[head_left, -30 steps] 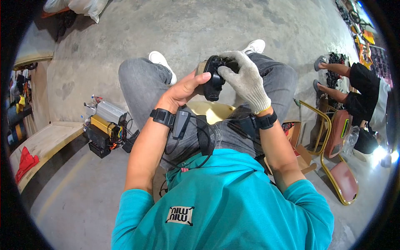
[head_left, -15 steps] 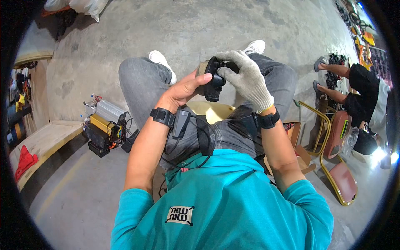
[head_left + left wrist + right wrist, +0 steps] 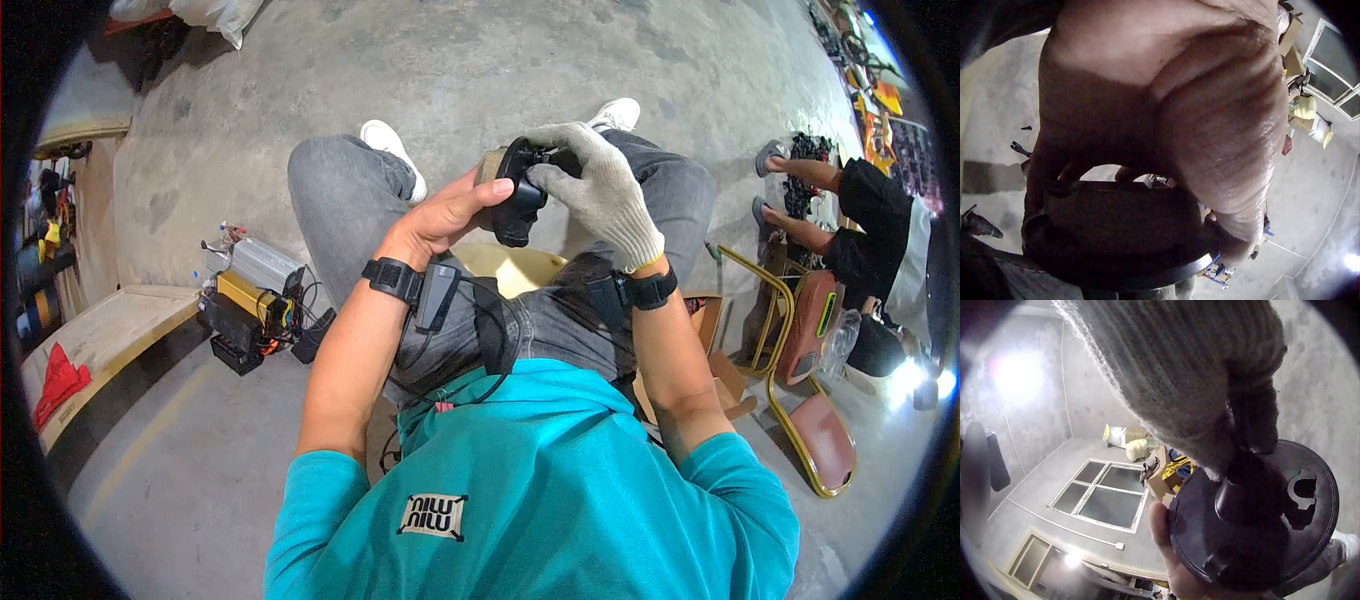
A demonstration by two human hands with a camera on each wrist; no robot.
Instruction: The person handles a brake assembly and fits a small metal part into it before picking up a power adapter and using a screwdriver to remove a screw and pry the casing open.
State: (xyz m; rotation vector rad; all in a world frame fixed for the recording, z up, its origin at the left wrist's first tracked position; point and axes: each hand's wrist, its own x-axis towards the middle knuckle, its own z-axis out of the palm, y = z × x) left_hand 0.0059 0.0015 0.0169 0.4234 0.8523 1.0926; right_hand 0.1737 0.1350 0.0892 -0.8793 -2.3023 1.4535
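Note:
Between the two hands is a round black part (image 3: 516,205) with a thicker tan-brown body (image 3: 488,165) behind its rim. My bare left hand (image 3: 445,218) grips it from the body side, with the thumb over the rim. In the left wrist view the body (image 3: 1124,215) looks dark and sits under the palm. The right wrist view shows the black disc face (image 3: 1325,515) with a raised central hub (image 3: 1230,501) and a notched metal piece (image 3: 1304,487). My right hand (image 3: 600,195), in a pale knitted glove, pinches something at the hub; its fingers hide what.
A yellow seat (image 3: 510,265) shows between the legs. To the left are a gold-and-silver electrical unit (image 3: 250,290) and a bench (image 3: 120,330) with a red cloth (image 3: 60,385). On the right stand a metal-framed chair (image 3: 822,430), an open carton (image 3: 735,385) and another person (image 3: 880,210).
The black part stays in the left hand's grip. My gloved right hand has shifted slightly right and down, its fingers still at the hub.

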